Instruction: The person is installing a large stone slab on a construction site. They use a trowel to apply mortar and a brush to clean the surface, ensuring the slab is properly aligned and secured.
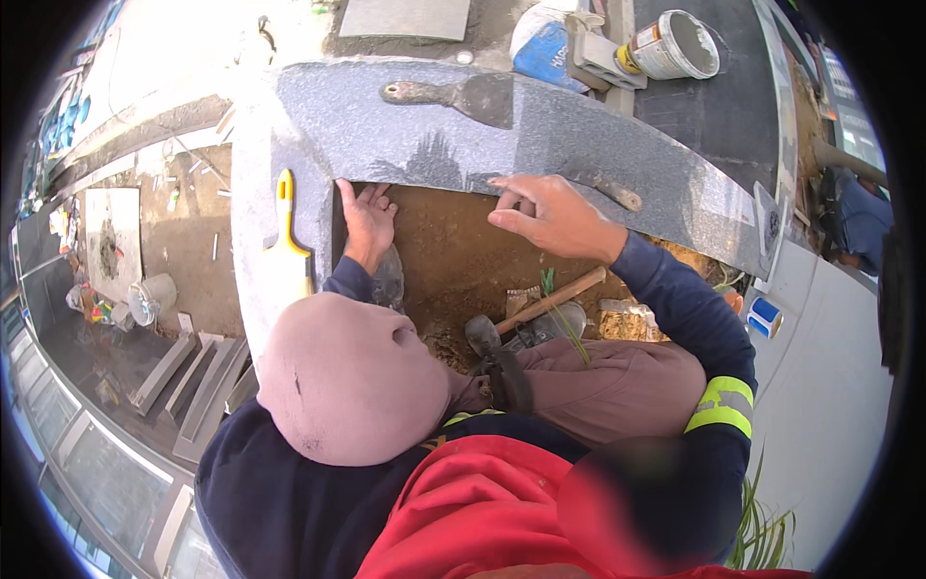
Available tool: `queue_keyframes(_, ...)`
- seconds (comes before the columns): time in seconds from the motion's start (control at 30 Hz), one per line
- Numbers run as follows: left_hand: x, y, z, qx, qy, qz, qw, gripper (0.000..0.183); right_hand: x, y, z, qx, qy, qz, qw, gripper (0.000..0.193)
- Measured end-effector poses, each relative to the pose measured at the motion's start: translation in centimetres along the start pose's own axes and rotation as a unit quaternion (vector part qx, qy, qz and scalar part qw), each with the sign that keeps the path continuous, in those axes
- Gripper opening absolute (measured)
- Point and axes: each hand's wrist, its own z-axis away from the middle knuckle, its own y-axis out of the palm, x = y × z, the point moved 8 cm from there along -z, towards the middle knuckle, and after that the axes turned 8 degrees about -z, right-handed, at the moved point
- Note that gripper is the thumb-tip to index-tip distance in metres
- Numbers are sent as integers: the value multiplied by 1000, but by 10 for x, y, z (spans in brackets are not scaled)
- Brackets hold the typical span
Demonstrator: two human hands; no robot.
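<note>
- Grey stone slab (333,111) is seen beyond the knees, laid along the far side of a pit of bare soil (434,227)
- Left grip (367,222) is held palm up and loosely open at the near edge; nothing is seen in it, and whether the edge is hooked by the fingertips cannot be told
- Right grip (555,214) is held half curled, with a gap between thumb and forefinger and nothing seen there; contact with the edge cannot be told
- Fingers could be pinched or scraped if the slab is shifted while they are kept at its edge
- Wide scraper (482,99) and a worn-handled tool (617,191) could be knocked off if the slab is jolted or tilted; the yellow-handled brush (286,227) could be nudged by the left forearm
- Footing could be upset by the mallet (555,299), which is left lying beside the knee
- Surface is marked by dark, seemingly damp patches, by which hold could be lessened
- Bright outdoor ground is seen around, with a white bucket (666,48), a blue and white bag (543,50) and, far left, long grey bars (198,386)
</note>
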Motion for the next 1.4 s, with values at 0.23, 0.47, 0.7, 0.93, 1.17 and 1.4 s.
queue_keyframes(0.23,12,-31,-14,-26,-5,1,1000,113,-9,12,-10,37,-26,29,999,59)
queue_keyframes(0.47,13,-26,-22,-9,-12,-17,1000,122,-15,11,-2,9,-36,34,999,62)
queue_keyframes(0.7,12,-31,-23,-7,-10,-24,1000,128,-10,14,-3,14,-28,29,999,62)
queue_keyframes(0.93,13,-29,-22,-1,-7,-30,1000,127,-10,13,-2,14,-33,28,999,62)
queue_keyframes(1.17,11,-27,-19,-1,-7,-36,999,126,-13,14,-3,18,-25,16,999,62)
queue_keyframes(1.4,10,-25,-15,-22,-9,-6,1000,117,-12,14,-2,16,-27,27,999,62)
